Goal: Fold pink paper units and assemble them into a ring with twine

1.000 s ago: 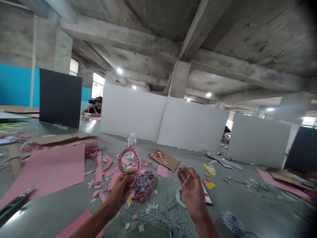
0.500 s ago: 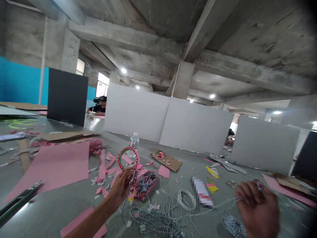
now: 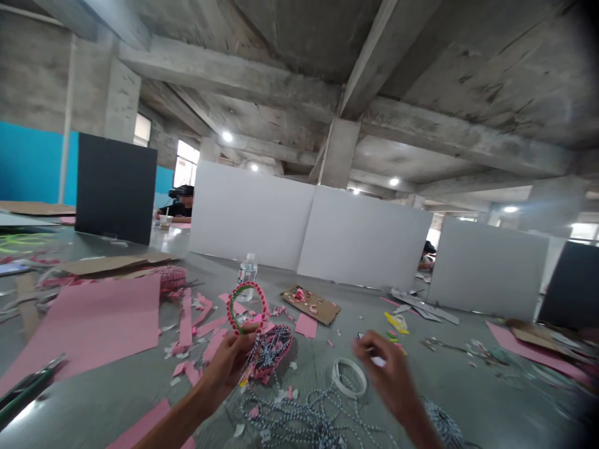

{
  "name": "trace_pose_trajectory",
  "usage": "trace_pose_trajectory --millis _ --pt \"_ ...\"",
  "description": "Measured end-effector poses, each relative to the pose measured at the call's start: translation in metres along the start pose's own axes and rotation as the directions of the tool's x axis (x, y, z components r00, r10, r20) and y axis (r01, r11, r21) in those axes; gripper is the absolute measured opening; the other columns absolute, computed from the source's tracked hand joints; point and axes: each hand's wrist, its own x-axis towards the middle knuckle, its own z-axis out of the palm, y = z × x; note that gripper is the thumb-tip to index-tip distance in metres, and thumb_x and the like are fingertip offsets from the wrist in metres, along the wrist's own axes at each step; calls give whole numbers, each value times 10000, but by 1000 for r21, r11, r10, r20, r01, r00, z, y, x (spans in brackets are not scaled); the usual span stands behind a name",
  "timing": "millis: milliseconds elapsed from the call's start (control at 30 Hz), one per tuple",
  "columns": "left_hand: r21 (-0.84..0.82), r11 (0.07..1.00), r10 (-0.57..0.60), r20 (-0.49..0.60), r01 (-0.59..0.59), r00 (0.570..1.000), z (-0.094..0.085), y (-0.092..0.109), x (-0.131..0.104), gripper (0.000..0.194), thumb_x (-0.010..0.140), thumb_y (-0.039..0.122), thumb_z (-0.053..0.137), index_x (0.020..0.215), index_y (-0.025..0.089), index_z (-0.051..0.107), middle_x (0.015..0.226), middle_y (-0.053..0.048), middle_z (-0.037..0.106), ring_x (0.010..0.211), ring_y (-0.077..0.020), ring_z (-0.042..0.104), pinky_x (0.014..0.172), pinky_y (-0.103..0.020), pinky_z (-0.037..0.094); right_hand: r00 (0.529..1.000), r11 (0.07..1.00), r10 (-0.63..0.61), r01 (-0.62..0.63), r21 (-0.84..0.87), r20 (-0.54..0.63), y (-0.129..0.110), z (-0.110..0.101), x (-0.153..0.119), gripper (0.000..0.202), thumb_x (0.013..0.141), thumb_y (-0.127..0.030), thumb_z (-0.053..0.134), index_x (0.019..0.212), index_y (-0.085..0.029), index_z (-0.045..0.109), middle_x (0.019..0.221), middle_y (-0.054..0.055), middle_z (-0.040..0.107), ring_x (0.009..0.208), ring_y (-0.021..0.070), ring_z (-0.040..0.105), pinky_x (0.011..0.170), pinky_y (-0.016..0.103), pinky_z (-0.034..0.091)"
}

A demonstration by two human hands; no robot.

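My left hand (image 3: 233, 357) is closed on a ring (image 3: 230, 307) with red beads or wraps outside and a green inner band, held upright above the table. Black-and-white cord (image 3: 257, 342) hangs from the ring by my fingers. Just behind that hand lies a pink-edged oval piece (image 3: 276, 349) with the same cord across it. My right hand (image 3: 386, 371) is raised with its fingers curled in, a little blurred; whatever is in them is hidden. Under and between the hands spreads a loose tangle of cord (image 3: 318, 415), beside a white ring-shaped roll (image 3: 337, 379).
A bottle (image 3: 248, 269) stands behind the ring. Cardboard (image 3: 327, 310) with pink scraps lies mid-table. At left are a pink sheet (image 3: 112, 315) and a green-handled tool (image 3: 32, 386). A cord bundle (image 3: 442, 421) sits near my right forearm. White panels (image 3: 369, 240) stand across the back.
My right hand has moved left, from the far right toward the middle near the white roll. The stretched cord between the hands no longer shows taut. My left hand still holds the ring.
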Motion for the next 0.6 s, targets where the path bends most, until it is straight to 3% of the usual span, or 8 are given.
trace_pose_trajectory --millis 100,167,200,300,467,600 --pt "-27 1000 -2 131 5 991 -1 -3 1 302 525 270 933 767 181 776 611 33 714 583 -96 624 575 -146 492 976 983 -99 126 -131 192 -13 48 -10 281 874 -344 627 620 -228 593 768 38 665 727 233 631 738 349 501" --pt "-15 1000 -6 204 9 979 -1 -4 1 308 561 327 928 792 180 788 620 21 720 594 -110 633 623 -171 510 966 992 -60 86 -96 252 -19 74 -17 239 875 -335 646 669 -214 629 786 34 685 752 220 655 740 319 516" --pt "-7 1000 -5 239 7 971 0 -5 0 319 577 350 921 813 179 794 639 10 731 618 -127 648 661 -195 522 962 998 -30 42 -37 271 -21 86 -19 172 861 -365 685 786 -211 670 840 39 706 800 224 671 740 306 530" --pt "9 1000 16 316 -20 949 2 -6 -1 355 576 380 920 843 176 805 684 -20 754 692 -179 682 753 -253 533 950 989 5 -50 136 312 -23 110 -23 373 803 -479 763 1040 -196 707 941 75 742 842 245 700 703 302 573" --pt "31 999 6 326 -17 945 2 -8 -1 320 584 364 916 836 197 812 671 -13 749 710 -187 688 787 -265 521 966 986 17 -59 155 259 -20 118 -23 383 928 -529 592 859 -195 766 791 75 740 717 239 693 682 325 567" --pt "3 1000 25 321 -28 947 2 -6 -3 307 582 367 907 813 190 811 699 -16 751 708 -180 680 800 -263 520 981 960 106 -144 239 163 -9 109 -16 442 915 -597 568 808 -190 704 742 52 705 679 214 658 602 271 535"
